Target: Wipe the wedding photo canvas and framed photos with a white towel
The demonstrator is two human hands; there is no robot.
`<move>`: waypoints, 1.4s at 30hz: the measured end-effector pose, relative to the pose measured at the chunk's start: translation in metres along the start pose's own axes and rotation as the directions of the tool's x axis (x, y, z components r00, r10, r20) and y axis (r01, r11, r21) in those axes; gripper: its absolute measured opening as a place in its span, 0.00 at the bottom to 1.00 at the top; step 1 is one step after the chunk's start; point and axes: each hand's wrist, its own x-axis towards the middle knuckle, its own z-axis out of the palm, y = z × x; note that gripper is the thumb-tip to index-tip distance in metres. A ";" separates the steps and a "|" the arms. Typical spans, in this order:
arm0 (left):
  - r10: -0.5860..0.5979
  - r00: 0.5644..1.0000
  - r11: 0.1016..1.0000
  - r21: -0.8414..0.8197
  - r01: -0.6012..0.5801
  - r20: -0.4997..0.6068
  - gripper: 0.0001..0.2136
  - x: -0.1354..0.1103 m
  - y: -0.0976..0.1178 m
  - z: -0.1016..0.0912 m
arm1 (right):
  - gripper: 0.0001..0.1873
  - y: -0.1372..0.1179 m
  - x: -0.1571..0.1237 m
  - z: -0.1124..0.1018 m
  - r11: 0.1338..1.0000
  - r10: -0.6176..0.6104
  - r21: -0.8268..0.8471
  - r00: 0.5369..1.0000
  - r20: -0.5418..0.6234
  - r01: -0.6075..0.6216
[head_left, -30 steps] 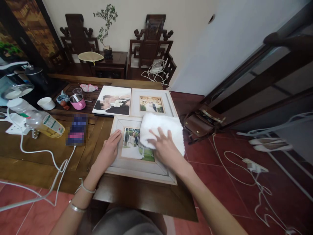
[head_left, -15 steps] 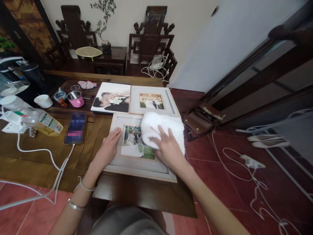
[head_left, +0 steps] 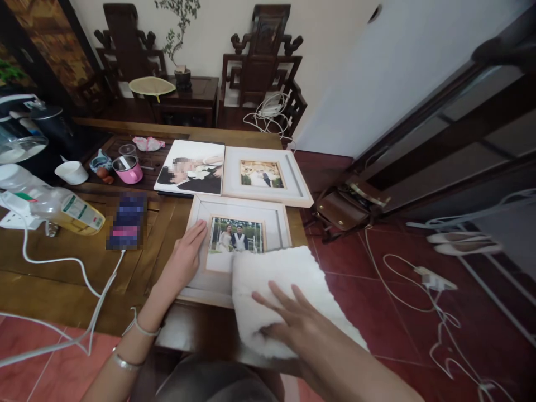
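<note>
A light wooden picture frame (head_left: 196,287) lies flat at the table's near edge, with a photo of a couple seated outdoors. My left hand (head_left: 186,251) rests on its left border, fingers stretched out and lying flat. My right hand (head_left: 293,321) holds a folded white towel (head_left: 276,271), its thumb tucked into a fold and its fingers spread on top. The towel covers the frame's lower right corner and hangs past the table edge. Behind lie a second picture frame (head_left: 295,178) and a photo panel (head_left: 205,156), side by side.
On the left of the table (head_left: 75,279) are a phone (head_left: 127,220) on a white cable, a bottle of yellow liquid (head_left: 69,209), a pink cup (head_left: 129,170) and a white cup (head_left: 71,173). A brown bag (head_left: 341,209) stands right of the table, near a power strip (head_left: 435,279).
My right hand and the towel have moved down and toward me, off the photo's right side, uncovering the frame's upper right corner. My left hand stays on the left border.
</note>
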 end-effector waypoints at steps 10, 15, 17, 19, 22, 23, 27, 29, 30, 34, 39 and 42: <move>0.002 0.999 1.000 -0.005 -0.002 0.046 0.34 0.000 0.001 -0.007 | 0.33 0.080 0.096 -0.006 0.945 0.158 -0.178 0.860 -0.486 -0.275; 0.024 1.000 0.999 -0.025 -0.024 -0.009 0.34 0.000 -0.003 -0.002 | 0.32 0.076 0.104 -0.014 0.918 0.167 -0.282 0.918 -0.359 -0.278; 0.021 1.000 1.000 -0.020 -0.022 -0.023 0.34 -0.001 -0.003 0.000 | 0.31 0.056 0.085 -0.008 0.941 0.158 -0.258 0.958 -0.241 -0.220; 0.013 1.000 1.000 -0.007 -0.013 -0.021 0.34 -0.001 -0.001 0.001 | 0.31 0.033 0.057 -0.002 0.971 0.125 -0.190 0.985 -0.119 -0.146; -0.003 1.000 1.000 0.018 0.003 -0.003 0.33 0.000 0.003 -0.001 | 0.30 0.007 0.015 0.000 0.997 0.042 -0.070 0.999 0.004 -0.042; -0.007 1.000 1.000 0.024 0.007 0.003 0.33 0.000 0.005 -0.002 | 0.30 0.001 0.005 0.000 1.000 0.013 -0.027 0.999 0.035 -0.012; -0.016 0.999 1.000 0.025 0.015 0.035 0.32 0.002 0.010 -0.007 | 0.32 -0.006 0.008 0.003 0.999 -0.020 0.051 0.999 0.034 0.018; -0.037 0.998 0.999 0.024 0.036 0.060 0.32 0.002 0.011 -0.008 | 0.34 0.003 0.029 0.010 1.000 0.015 0.014 0.998 -0.065 -0.014; -0.050 0.996 0.999 0.025 0.048 0.072 0.32 0.003 0.011 -0.009 | 0.34 0.011 0.042 0.012 0.999 0.034 -0.016 0.990 -0.134 -0.036; -0.064 0.994 0.998 0.015 0.063 0.090 0.34 0.003 0.011 -0.010 | 0.33 0.055 0.089 0.007 0.972 0.113 -0.149 0.913 -0.392 -0.184; -0.047 0.997 0.999 0.000 0.047 0.058 0.34 0.002 0.010 -0.009 | 0.35 0.085 0.121 -0.010 0.916 0.153 -0.256 0.858 -0.490 -0.309; -0.058 0.998 0.998 -0.002 0.058 0.034 0.33 0.001 0.010 -0.008 | 0.33 0.066 0.114 -0.004 0.936 0.138 -0.253 0.917 -0.375 -0.245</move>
